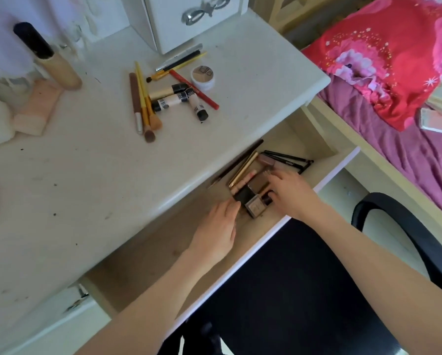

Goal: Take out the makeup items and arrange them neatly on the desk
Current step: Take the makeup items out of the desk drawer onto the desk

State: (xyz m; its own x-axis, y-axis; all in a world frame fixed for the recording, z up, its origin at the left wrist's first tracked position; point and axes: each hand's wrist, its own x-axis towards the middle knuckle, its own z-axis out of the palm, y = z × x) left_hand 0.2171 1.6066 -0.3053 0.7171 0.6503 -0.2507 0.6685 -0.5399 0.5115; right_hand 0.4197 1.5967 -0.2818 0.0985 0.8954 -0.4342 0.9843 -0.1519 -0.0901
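Both your hands are down in the open drawer (pixel 325 172), closing in on the cluster of makeup items (pixel 250 193) from either side; your left hand (pixel 216 231) has fingertips touching the dark compact (pixel 244 196), your right hand (pixel 290 193) is spread over the small bottles, and I cannot tell whether either has actually clamped on anything; scoop too many at once and one may slip back, or the loose pencils (pixel 289 158) may roll; the desk (pixel 86 162) already holds a jumbled pile of brushes and tubes (pixel 168 98).
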